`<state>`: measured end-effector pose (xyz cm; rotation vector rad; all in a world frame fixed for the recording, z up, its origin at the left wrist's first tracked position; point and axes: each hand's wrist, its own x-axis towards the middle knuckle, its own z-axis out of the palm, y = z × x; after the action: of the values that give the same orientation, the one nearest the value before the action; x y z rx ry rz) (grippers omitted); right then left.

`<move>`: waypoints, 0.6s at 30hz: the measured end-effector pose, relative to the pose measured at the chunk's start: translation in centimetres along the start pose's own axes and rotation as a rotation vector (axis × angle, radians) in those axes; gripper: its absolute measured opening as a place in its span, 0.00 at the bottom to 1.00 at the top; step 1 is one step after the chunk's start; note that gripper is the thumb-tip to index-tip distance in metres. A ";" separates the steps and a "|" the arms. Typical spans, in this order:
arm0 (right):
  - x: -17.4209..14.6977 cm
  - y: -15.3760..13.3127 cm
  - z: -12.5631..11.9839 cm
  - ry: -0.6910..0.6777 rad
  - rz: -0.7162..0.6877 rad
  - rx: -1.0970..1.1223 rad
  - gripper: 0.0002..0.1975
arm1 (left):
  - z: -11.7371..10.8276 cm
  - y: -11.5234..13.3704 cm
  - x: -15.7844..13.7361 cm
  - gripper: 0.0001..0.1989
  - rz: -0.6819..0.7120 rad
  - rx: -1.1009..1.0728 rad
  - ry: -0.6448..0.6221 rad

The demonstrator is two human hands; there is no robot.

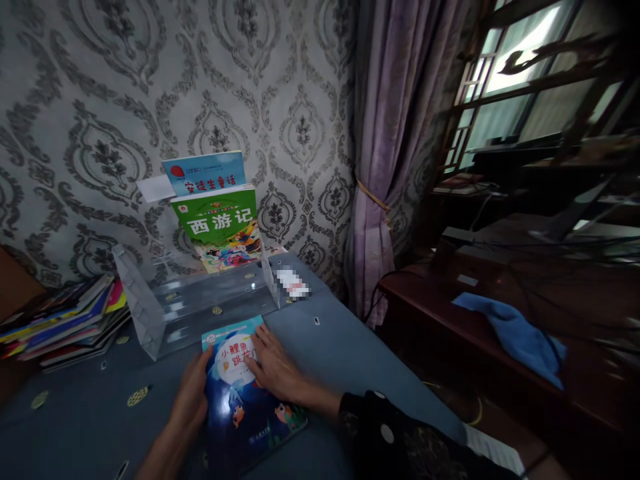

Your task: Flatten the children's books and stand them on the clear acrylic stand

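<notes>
A dark blue picture book [250,407] with a light blue top and red Chinese lettering lies on the table in front of me. My left hand [194,390] grips its left edge; some of those fingers are hidden. Across the upper right of the cover rests my right hand [275,367], fingers stretched out and thumb on the cover. Just beyond the book stands a clear stepped display rack [145,313]. On its back tiers a green book [220,233] leans upright, with a light blue book [205,170] behind it.
A stack of books and magazines [75,320] sits left of the rack. A small blurred white item [293,283] lies to its right. The blue-grey table [340,347] ends on the right, before a reddish-brown bench [425,307] with a blue cloth [520,340]. A purple curtain [385,133] hangs behind.
</notes>
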<state>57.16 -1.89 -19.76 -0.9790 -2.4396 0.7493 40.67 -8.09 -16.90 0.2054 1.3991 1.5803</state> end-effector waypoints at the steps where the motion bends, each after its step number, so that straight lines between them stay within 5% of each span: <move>1: 0.0 0.1 0.1 0.008 -0.002 0.009 0.30 | 0.2 -0.1 0.0 0.08 0.018 0.031 0.037; 4: 0.0 0.5 0.0 0.019 -0.005 0.072 0.33 | 0.5 -0.4 0.1 0.10 0.033 0.066 0.080; 13: 0.0 0.6 0.3 0.085 0.052 0.649 0.36 | 3.2 -1.5 -1.7 0.17 -0.125 -0.237 -0.110; 18: 0.4 1.2 1.1 0.121 0.110 0.698 0.35 | 3.3 -1.3 -1.9 0.20 -0.179 -0.257 -0.145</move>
<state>56.89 -1.21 -21.29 -0.8353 -1.8061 1.4007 44.50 -7.48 -16.07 0.0379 1.0614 1.5466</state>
